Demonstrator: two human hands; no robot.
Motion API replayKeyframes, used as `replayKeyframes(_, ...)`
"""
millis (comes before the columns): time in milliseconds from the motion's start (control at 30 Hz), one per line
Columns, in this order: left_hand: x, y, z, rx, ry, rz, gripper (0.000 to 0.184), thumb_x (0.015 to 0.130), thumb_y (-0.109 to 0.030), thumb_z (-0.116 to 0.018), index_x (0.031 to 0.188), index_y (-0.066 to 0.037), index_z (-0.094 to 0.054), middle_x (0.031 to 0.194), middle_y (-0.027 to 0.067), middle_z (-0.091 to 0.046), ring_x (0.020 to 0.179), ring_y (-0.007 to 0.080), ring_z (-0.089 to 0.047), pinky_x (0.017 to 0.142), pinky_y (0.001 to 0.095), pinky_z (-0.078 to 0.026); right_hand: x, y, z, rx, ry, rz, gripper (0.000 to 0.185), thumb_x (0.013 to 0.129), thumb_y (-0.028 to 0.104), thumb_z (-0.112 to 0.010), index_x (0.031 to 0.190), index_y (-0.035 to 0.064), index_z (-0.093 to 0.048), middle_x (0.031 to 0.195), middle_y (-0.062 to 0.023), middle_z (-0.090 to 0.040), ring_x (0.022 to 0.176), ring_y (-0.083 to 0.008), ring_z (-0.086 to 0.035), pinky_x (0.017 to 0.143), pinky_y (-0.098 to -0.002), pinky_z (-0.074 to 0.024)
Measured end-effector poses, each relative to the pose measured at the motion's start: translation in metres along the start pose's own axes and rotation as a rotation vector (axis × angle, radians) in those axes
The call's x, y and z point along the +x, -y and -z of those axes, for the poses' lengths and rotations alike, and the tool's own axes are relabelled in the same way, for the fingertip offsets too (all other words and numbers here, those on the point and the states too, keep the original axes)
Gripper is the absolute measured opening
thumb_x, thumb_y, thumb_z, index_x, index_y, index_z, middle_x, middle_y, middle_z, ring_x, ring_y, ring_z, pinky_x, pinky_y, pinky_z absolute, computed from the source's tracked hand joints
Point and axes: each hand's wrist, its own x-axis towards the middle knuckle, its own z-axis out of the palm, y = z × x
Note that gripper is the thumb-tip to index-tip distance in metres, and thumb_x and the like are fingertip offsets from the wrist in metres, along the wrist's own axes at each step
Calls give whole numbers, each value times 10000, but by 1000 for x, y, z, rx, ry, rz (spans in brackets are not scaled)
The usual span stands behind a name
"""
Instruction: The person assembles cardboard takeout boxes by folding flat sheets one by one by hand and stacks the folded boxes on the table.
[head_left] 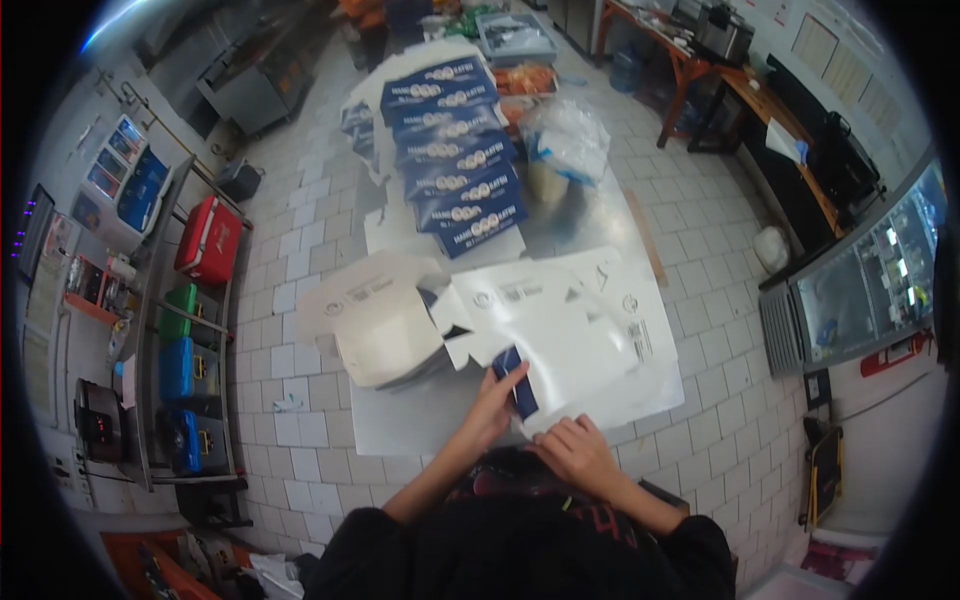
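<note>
A white cardboard box blank (575, 325) lies on the near part of the metal table, with small printed marks on it. One narrow flap at its near left edge is turned up and shows its dark blue side. My left hand (490, 408) grips that blue flap, thumb over it. At the near edge of the blank, my right hand (575, 452) has its fingers curled against the cardboard; its fingertips are partly hidden. Left of the blank sits a pile of more white box blanks (388, 340), partly overlapped by it.
Rows of folded blue boxes (455, 160) cover the middle of the metal table (375, 435). Beyond them are a plastic bag (568, 140) and a grey tub (517, 38). A shelf with a red cooler (208, 240) stands left, a glass-door fridge (870, 275) right.
</note>
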Motion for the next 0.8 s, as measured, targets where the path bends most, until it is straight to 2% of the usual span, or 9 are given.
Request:
replayKeyframes(67, 0, -6, -8, 1, 39, -7, 488, 816, -206, -651, 1207, -56, -400, 1063, 58, -550, 948, 172, -578, 744, 344, -525, 0, -1, 8, -19, -67, 37, 204, 757, 120, -621, 926, 22, -565, 716, -28, -480, 667, -172, -496, 562, -301, -349)
replayKeyframes(333, 18, -10, -31, -208, 204, 146, 368, 829, -223, -638, 1095, -88, -422, 977, 47, -550, 849, 169, -604, 697, 394, -542, -13, -14, 27, -85, -106, 139, 243, 629, 34, -603, 869, 24, -569, 747, -48, -495, 641, -184, -488, 541, -303, -355)
replayKeyframes(433, 8, -5, -49, -75, 104, -2, 381, 826, -197, -645, 1088, -90, -391, 951, 37, -518, 813, 132, -578, 634, 342, -532, -11, -13, 21, -76, -189, -111, 148, 674, -9, -606, 805, 30, -550, 729, -69, -510, 582, -187, -479, 496, -296, -351)
replayKeyframes(500, 6, 3, -53, -64, 99, -117, 372, 833, -197, -637, 1082, -77, -388, 951, 38, -512, 812, 122, -568, 629, 321, -525, -3, -15, 21, 216, -417, -600, 94, 738, -16, -604, 761, 17, -520, 678, -88, -500, 514, -189, -458, 456, -292, -344)
replayKeyframes(567, 6, 20, -57, 52, 43, -394, 401, 827, -217, -648, 1057, -29, -378, 961, 56, -506, 803, 109, -543, 612, 273, -497, -1, -18, 17, 235, -416, -595, 85, 761, -8, -602, 760, 10, -519, 646, -88, -480, 486, -190, -441, 448, -293, -343)
replayKeyframes(600, 7, 25, -55, 49, 44, -394, 401, 827, -217, -648, 1057, -29, -378, 961, 56, -506, 803, 109, -543, 612, 273, -497, 0, -19, 16, 257, -411, -593, 85, 783, 0, -600, 760, 2, -519, 614, -89, -460, 459, -191, -425, 440, -294, -341)
replayKeyframes(667, 10, 33, -53, 526, 87, -454, 466, 797, -242, -684, 1034, 4, -366, 995, 91, -514, 825, 110, -536, 641, 254, -477, 2, -22, 20, 279, -337, -615, 103, 769, 10, -619, 752, -4, -518, 667, -88, -478, 518, -179, -449, 472, -293, -357)
replayKeyframes(733, 8, 19, -52, 520, 172, -347, 607, 770, -260, -710, 1160, 33, -348, 1063, 131, -506, 909, 130, -534, 748, 259, -464, 3, -30, 26, 289, -310, -625, 125, 755, 17, -640, 761, -11, -518, 763, -90, -513, 597, -173, -474, 527, -288, -377)
replayKeyframes(800, 9, 15, -50, 438, 459, -461, 774, 750, -253, -728, 1312, 13, -268, 1152, 147, -482, 1020, 153, -510, 865, 272, -420, 1, -42, 26, 381, -321, -590, 155, 769, 42, -653, 746, -11, -509, 819, -65, -517, 693, -145, -501, 592, -265, -399)
